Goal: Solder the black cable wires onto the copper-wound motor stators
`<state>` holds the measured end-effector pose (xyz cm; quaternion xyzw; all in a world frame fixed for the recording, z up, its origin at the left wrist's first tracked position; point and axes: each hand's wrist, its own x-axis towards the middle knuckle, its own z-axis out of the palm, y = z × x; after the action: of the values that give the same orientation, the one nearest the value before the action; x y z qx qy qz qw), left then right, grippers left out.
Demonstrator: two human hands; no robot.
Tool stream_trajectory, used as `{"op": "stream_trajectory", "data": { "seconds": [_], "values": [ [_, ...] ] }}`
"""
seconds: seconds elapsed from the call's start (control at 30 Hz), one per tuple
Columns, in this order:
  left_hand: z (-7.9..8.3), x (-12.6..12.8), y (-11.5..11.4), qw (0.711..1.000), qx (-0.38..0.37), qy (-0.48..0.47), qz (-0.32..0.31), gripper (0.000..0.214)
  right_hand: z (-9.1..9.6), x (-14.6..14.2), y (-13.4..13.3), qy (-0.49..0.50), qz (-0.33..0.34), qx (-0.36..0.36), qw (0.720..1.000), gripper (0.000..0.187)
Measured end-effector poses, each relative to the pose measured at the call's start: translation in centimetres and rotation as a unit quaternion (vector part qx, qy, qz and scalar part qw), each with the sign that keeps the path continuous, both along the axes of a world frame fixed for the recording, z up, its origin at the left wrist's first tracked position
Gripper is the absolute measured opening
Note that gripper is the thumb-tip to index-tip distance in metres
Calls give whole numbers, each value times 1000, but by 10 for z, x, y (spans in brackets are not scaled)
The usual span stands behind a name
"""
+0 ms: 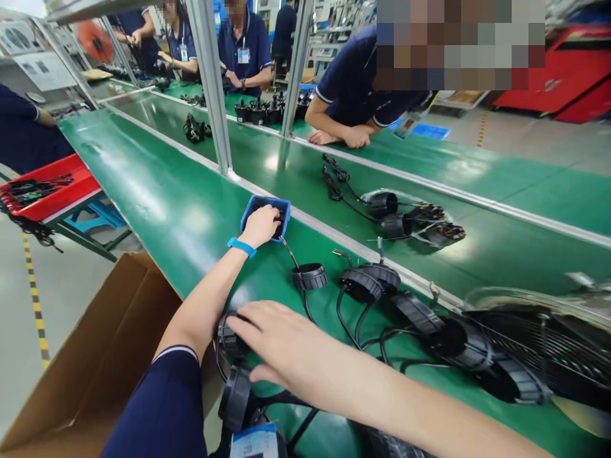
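My left hand (260, 227), with a blue wristband (241, 247), rests in a small blue plastic bin (252, 207) on the green conveyor belt (181, 191). Its fingers cover dark contents, and any grip is hidden. My right hand (286, 340) lies over a black plastic ring (231, 335), fingertips touching it, thumb apart. Several similar black rings with cables (363, 280) lie to the right of my hands. A wire-guarded fan (525, 343) lies at the right. A blue-and-white label (252, 442) shows at the bottom edge.
An aluminium rail (334, 238) divides this belt from a parallel one carrying more black parts and cables (386, 213). A co-worker's forearms (338, 130) rest beyond it. An open cardboard box (90, 350) stands at the lower left, with a red tray of cables (48, 191) beyond it.
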<state>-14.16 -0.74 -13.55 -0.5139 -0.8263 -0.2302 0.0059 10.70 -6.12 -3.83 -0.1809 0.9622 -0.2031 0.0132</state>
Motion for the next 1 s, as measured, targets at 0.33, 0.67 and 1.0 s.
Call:
{"op": "stream_trajectory", "data": {
  "seconds": [0.33,0.67,1.0],
  "values": [
    [6,-6,3,997,23,73,-27,18,-47,-46,-13,91,27,126,987,31],
    [3,-11,6,993,55,95,-36,29,-55,-28,54,79,-190,263,943,41],
    [5,-7,7,990,74,116,-20,24,-54,-12,82,61,-181,130,973,11]
  ]
}}
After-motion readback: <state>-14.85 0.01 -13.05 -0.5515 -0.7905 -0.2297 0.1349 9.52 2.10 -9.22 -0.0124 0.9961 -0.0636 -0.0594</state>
